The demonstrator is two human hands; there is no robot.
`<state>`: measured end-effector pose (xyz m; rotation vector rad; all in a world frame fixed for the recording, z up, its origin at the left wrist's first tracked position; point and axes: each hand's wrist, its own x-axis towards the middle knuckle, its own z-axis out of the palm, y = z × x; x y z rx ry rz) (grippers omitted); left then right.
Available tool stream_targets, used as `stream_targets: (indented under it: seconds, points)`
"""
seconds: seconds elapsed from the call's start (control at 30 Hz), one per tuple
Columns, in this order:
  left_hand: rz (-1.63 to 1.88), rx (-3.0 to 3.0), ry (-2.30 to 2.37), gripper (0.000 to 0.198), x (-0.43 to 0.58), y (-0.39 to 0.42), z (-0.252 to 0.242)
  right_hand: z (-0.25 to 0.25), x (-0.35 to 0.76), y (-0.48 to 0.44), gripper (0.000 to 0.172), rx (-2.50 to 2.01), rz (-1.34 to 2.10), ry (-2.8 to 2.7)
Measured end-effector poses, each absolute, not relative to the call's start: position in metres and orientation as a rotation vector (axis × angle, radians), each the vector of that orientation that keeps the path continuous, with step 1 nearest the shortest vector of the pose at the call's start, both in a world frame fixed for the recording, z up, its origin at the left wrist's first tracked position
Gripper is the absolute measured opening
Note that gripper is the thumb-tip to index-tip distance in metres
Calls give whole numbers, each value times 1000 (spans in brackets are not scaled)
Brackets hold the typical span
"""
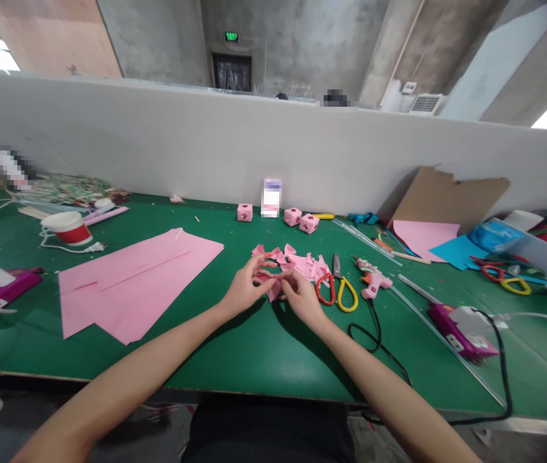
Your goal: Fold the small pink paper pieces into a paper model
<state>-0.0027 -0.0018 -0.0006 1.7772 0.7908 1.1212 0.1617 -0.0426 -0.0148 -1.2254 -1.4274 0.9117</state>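
Between my two hands, just above the green table [244,360], is a small pink paper piece [272,292]. My left hand [247,283] pinches its left side, and my right hand [300,296] grips it from the right. The fingers partly hide its shape. Behind my hands lie several loose pink paper scraps [309,265]. Scissors [337,289] with one red and one yellow handle rest right of my right hand, a pink glue gun [374,281] beside them. Farther back sit pink paper cubes [244,213] with dark diamond-shaped openings.
Large pink paper sheets [133,283] lie at the left. A red and white cup [67,228] stands behind them. At right are a purple power strip [461,331] with black cable, clear glue sticks [423,315], another pair of scissors [505,278] and cardboard [442,199]. A grey partition [181,141] borders the back.
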Motion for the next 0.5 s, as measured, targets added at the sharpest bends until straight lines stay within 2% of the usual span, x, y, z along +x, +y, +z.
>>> stream_targets:
  seconds: [0.13,0.33,0.43,0.5]
  points:
    - [1117,1766,785,45,-3,0,-3,-16,159,-42,22,-1199,997,-1422]
    - [1123,1738,779,40,-5,-1,-2,-23,161,-38,17,-1170,876,-1481]
    - [1123,1787,759,37,-5,-3,1,-19,164,-38,24,-1187,825,-1452]
    - [1083,1851,744,43,-5,-5,3,-14,165,-39,32,-1188,790,-1446]
